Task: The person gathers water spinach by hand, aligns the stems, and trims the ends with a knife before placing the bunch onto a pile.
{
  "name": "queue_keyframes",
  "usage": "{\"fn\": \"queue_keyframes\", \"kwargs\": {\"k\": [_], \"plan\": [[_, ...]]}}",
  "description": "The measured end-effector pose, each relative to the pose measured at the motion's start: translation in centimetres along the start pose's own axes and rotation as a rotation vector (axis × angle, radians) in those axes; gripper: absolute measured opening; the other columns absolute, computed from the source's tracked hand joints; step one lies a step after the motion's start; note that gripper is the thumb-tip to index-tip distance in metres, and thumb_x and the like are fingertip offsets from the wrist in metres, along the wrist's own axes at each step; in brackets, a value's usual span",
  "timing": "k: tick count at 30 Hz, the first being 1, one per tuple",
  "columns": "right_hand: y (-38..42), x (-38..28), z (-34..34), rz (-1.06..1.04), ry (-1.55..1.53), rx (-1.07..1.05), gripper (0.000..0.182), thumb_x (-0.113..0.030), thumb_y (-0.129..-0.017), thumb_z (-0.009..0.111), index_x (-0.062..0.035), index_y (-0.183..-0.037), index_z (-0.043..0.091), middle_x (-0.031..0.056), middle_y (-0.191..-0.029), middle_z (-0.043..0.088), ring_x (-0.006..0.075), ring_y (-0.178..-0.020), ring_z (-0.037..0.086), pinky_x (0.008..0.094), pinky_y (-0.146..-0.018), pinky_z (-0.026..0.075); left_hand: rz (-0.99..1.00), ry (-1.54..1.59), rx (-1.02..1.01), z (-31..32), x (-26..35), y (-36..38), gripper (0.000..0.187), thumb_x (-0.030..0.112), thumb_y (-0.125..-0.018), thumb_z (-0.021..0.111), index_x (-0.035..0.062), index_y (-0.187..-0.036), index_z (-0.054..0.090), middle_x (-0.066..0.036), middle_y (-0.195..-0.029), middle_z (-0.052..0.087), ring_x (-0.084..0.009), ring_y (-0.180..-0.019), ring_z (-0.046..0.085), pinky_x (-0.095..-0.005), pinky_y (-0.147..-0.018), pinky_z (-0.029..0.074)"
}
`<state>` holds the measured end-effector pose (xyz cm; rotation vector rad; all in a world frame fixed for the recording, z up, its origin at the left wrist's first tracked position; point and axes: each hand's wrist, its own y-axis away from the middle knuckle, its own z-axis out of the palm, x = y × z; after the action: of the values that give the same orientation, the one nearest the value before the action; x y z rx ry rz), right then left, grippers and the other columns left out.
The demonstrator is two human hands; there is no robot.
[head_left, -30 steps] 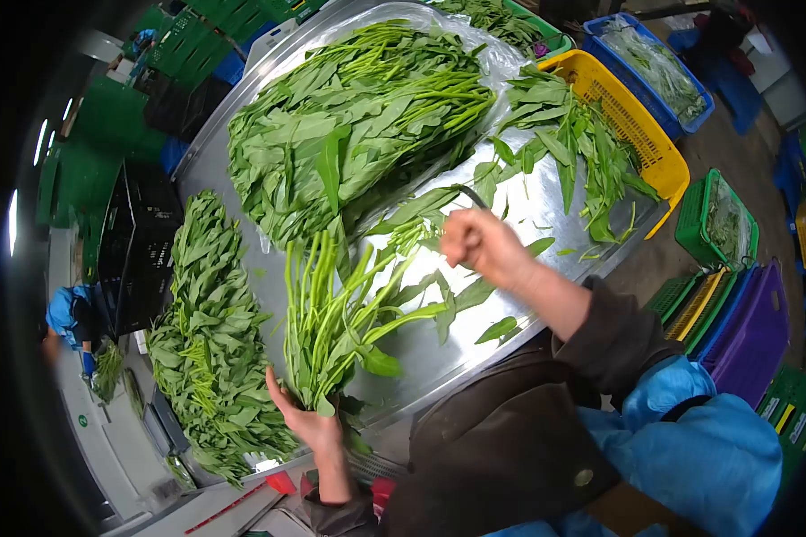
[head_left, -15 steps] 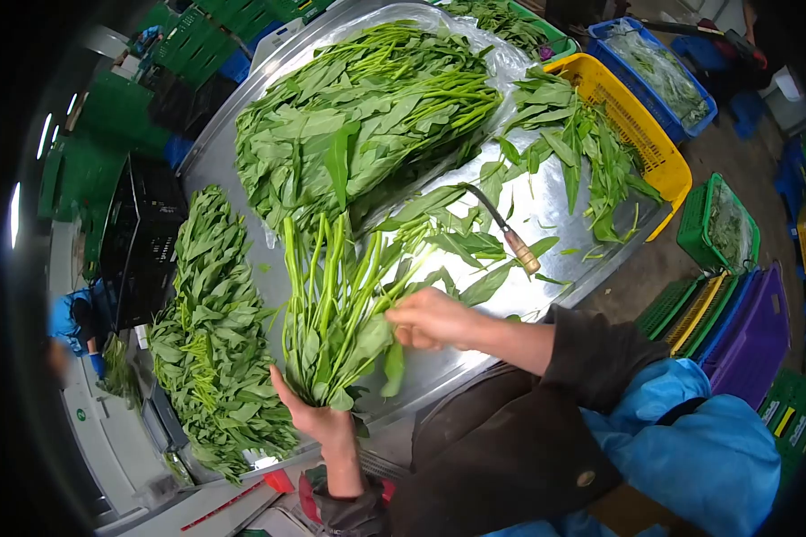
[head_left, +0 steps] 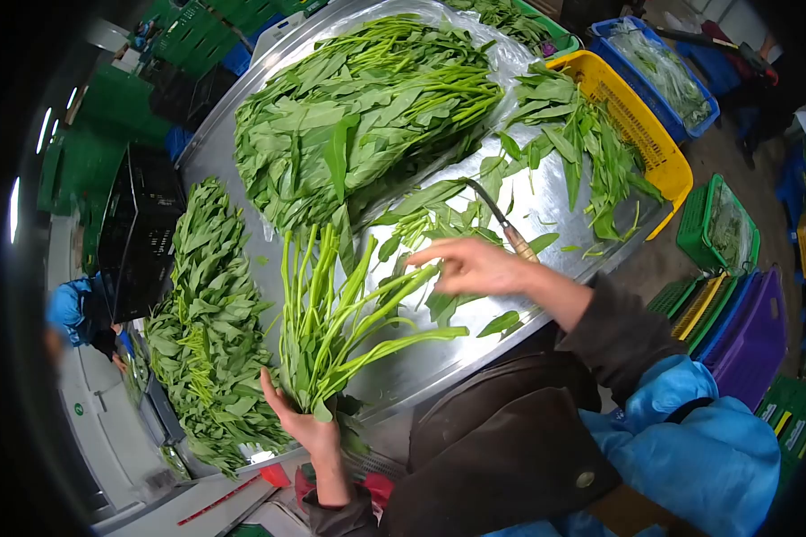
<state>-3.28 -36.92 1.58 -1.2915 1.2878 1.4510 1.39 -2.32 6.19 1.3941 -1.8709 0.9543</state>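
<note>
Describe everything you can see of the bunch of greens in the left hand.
The bunch has long, pale green stems and darker green leaves. Its leafy end rests in the left hand; the mostly bare stems fan out away from it, over the metal table. A few splay toward the right hand; whether that hand touches them is unclear.

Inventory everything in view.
Shiny metal table: one, silver, centre.
Rounded leafy pile: one, green, far table.
Long leafy row: one, green, table's left.
Curved wooden-handled sickle: one, dark blade, centre.
Loose leaves: many, green, table.
Perforated plastic basket: one, yellow, table's right.
Rectangular plastic crates: many, mixed colours, both sides.
Co-worker: one, blue clothes, far left.
Leafy bunch: one, green, left hand.
Left hand: one, bare, holding bunch.
Right hand: one, bare, over table.
</note>
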Motion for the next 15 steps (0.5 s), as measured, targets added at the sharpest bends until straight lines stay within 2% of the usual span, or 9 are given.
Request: {"fn": "queue_keyframes", "kwargs": {"k": [1, 2, 3, 5, 6, 11, 13, 14, 15], "plan": [[-0.4, -0.8, 1.6, -0.124, -0.164, -0.032, 0.049, -0.011, -0.083, 0.062, -0.0168, -0.131, 0.053, 0.0105, -0.126, 0.053, 0.0116, -0.074, 0.063, 0.0268, -0.075, 0.051, 0.004, -0.003, -0.008, 0.1, 0.3, -0.2, 0.095, -0.001, -0.069, 0.076, 0.0062, -0.147, 0.021, -0.013, -0.117, 0.057, -0.0213, -0.103, 0.058, -0.032, -0.092, 0.045], [-1.0, -1.0, 3.1, -0.214, -0.273, -0.016, 0.037, -0.015, -0.088, 0.061, -0.0121, -0.125, 0.057, 0.0073, -0.107, 0.06, 0.0097, -0.067, 0.06, 0.0262, -0.067, 0.051, -0.017, 0.022, -0.02, 0.4, 0.7, -0.3, 0.093, 0.004, -0.07, 0.076, 0.0047, -0.146, 0.022, -0.013, -0.115, 0.056, -0.0216, -0.102, 0.058, -0.0315, -0.092, 0.044], [-1.5, -1.3, 3.5, -0.214, -0.275, -0.016, 0.037, -0.015, -0.088, 0.061, -0.0121, -0.125, 0.057, 0.0073, -0.107, 0.06, 0.0097, -0.067, 0.06, 0.0262, -0.067, 0.051, -0.039, 0.046, -0.029, 0.6, 1.1, -0.4, 0.091, 0.008, -0.071, 0.076, 0.0031, -0.145, 0.023, -0.013, -0.113, 0.056, -0.0219, -0.1, 0.058, -0.0311, -0.092, 0.043], [-1.8, -2.2, 3.8, -0.11, -0.433, -0.178, 0.028, -0.02, -0.092, 0.059, -0.0064, -0.116, 0.059, 0.0029, -0.085, 0.062, 0.0073, -0.061, 0.056, 0.0241, -0.059, 0.049, -0.051, 0.057, -0.033, 0.6, 1.5, -0.4, 0.091, 0.008, -0.071, 0.076, 0.0031, -0.145, 0.023, -0.013, -0.114, 0.056, -0.0217, -0.102, 0.058, -0.0313, -0.093, 0.043], [-1.6, -3.0, 3.5, -0.109, -0.416, -0.183, 0.024, -0.023, -0.095, 0.057, -0.0028, -0.107, 0.06, 0.0001, -0.069, 0.057, 0.006, -0.057, 0.054, 0.022, -0.052, 0.046, -0.051, 0.049, -0.049, 0.6, 1.6, -0.3, 0.092, 0.007, -0.07, 0.076, 0.0031, -0.145, 0.023, -0.014, -0.115, 0.056, -0.0216, -0.103, 0.058, -0.0313, -0.093, 0.042], [-0.6, -3.3, 2.7, -0.153, -0.405, -0.217, 0.023, -0.023, -0.095, 0.053, -0.0006, -0.096, 0.06, 0.0037, -0.07, 0.058, 0.0069, -0.052, 0.053, 0.0222, -0.048, 0.044, -0.077, 0.065, -0.074, 0.9, 1.5, 0.3, 0.091, 0.003, -0.069, 0.075, 0.0021, -0.144, 0.024, -0.015, -0.119, 0.055, -0.0211, -0.105, 0.057, -0.031, -0.094, 0.042], [-0.6, -3.2, 1.6, -0.104, -0.733, -0.021, 0.027, -0.024, -0.094, 0.051, 0.0003, -0.085, 0.06, 0.0066, -0.071, 0.059, 0.0071, -0.048, 0.05, 0.0232, -0.043, 0.041, -0.066, 0.057, -0.078, 0.9, 1.6, 0.4, 0.09, 0.001, -0.069, 0.074, 0.0016, -0.144, 0.024, -0.016, -0.119, 0.055, -0.0215, -0.105, 0.057, -0.031, -0.093, 0.043], [-0.9, -3.0, 1.3, -0.11, -0.742, -0.019, 0.031, -0.024, -0.093, 0.048, 0.0001, -0.075, 0.057, 0.0101, -0.074, 0.061, 0.0067, -0.045, 0.046, 0.0221, -0.038, 0.036, -0.06, 0.083, -0.075, 0.9, 1.6, 0.4, 0.09, 0.002, -0.069, 0.075, 0.0015, -0.144, 0.024, -0.016, -0.119, 0.055, -0.0217, -0.105, 0.057, -0.0311, -0.094, 0.043], [-0.7, -3.1, 1.1, -0.108, -0.742, -0.02, 0.031, -0.024, -0.093, 0.048, 0.0001, -0.075, 0.057, 0.0101, -0.074, 0.061, 0.0067, -0.045, 0.046, 0.0221, -0.038, 0.036, -0.054, 0.108, -0.072, 0.9, 1.7, 0.4, 0.091, 0.002, -0.069, 0.075, 0.0014, -0.144, 0.024, -0.016, -0.119, 0.055, -0.022, -0.106, 0.057, -0.0313, -0.094, 0.042]]}}
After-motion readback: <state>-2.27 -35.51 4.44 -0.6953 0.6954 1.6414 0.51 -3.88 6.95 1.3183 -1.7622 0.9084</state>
